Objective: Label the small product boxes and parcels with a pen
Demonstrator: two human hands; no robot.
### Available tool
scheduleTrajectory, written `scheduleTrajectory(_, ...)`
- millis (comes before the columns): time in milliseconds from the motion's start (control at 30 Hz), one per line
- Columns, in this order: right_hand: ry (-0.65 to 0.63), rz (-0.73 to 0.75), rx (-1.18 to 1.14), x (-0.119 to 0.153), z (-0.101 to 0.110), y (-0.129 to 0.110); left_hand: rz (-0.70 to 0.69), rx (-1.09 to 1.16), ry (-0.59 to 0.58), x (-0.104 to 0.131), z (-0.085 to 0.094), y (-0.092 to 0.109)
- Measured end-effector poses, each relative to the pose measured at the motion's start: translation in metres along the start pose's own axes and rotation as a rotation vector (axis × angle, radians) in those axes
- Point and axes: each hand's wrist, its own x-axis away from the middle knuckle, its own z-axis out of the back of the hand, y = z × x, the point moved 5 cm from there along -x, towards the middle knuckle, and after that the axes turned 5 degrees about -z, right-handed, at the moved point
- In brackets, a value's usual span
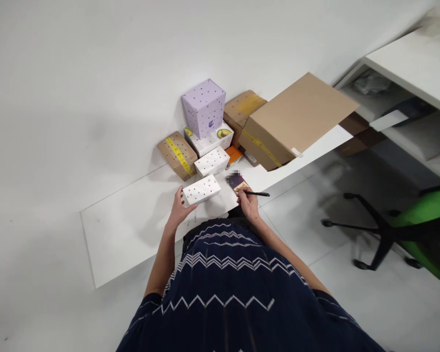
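Observation:
My left hand (pixel 180 208) grips the left end of a white box with small dark marks (pixel 201 189), fingers behind it and thumb in front. My right hand (pixel 248 203) is closed round a black pen (pixel 257 194), which points left. Just beyond the pen lies a dark purple and tan card or booklet (pixel 237 181), partly blurred. A second white marked box (pixel 212 161) stands directly behind the held one, with a small orange box (pixel 234 156) to its right.
A lilac box (pixel 205 107) sits on a white avocado-print box (pixel 209 143). Brown taped boxes (pixel 178 155) (pixel 244 110) and a large cardboard box (pixel 297 122) line the white table (pixel 121 225). Right: a shelf (pixel 418 68) and a green chair (pixel 425 220).

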Motion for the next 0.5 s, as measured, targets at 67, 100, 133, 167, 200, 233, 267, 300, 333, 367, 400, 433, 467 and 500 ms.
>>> scheduleTrajectory(67, 0.021, 0.046, -0.064, 0.001, -0.001, -0.020, 0.021, 0.127, -0.005, -0.002, -0.006, -0.004)
scheduleTrajectory(100, 0.024, 0.076, -0.094, 0.002, -0.002, -0.032, 0.020, 0.167, -0.006, -0.004, -0.009, -0.004)
scheduleTrajectory(133, 0.020, 0.107, -0.119, 0.004, -0.004, -0.043, 0.011, 0.191, -0.013, -0.007, -0.012, -0.004)
scheduleTrajectory(167, 0.006, 0.138, -0.136, 0.005, -0.008, -0.055, -0.003, 0.205, -0.028, -0.009, -0.016, -0.003)
scheduleTrajectory(200, -0.019, 0.169, -0.147, 0.007, -0.012, -0.065, -0.019, 0.217, -0.053, -0.011, -0.019, -0.001)
scheduleTrajectory(233, -0.051, 0.200, -0.151, 0.009, -0.018, -0.075, -0.034, 0.225, -0.084, -0.013, -0.022, 0.000)
scheduleTrajectory(267, -0.087, 0.230, -0.148, 0.011, -0.024, -0.083, -0.047, 0.221, -0.116, -0.014, -0.026, 0.002)
scheduleTrajectory(300, -0.123, 0.259, -0.140, 0.013, -0.031, -0.090, -0.061, 0.196, -0.138, -0.014, -0.029, 0.004)
scheduleTrajectory(333, -0.157, 0.284, -0.124, 0.014, -0.038, -0.095, -0.080, 0.146, -0.142, -0.013, -0.030, 0.007)
scheduleTrajectory(367, -0.189, 0.302, -0.105, 0.015, -0.045, -0.099, -0.111, 0.074, -0.121, -0.012, -0.031, 0.011)
scheduleTrajectory(400, -0.219, 0.315, -0.085, 0.016, -0.052, -0.101, -0.156, -0.012, -0.073, -0.009, -0.031, 0.017)
scheduleTrajectory(433, -0.247, 0.324, -0.066, 0.016, -0.057, -0.102, -0.217, -0.102, -0.001, -0.006, -0.030, 0.024)
scheduleTrajectory(467, -0.269, 0.331, -0.047, 0.016, -0.062, -0.102, -0.290, -0.182, 0.081, -0.002, -0.029, 0.032)
scheduleTrajectory(500, -0.284, 0.337, -0.027, 0.016, -0.066, -0.101, -0.372, -0.242, 0.160, 0.002, -0.030, 0.041)
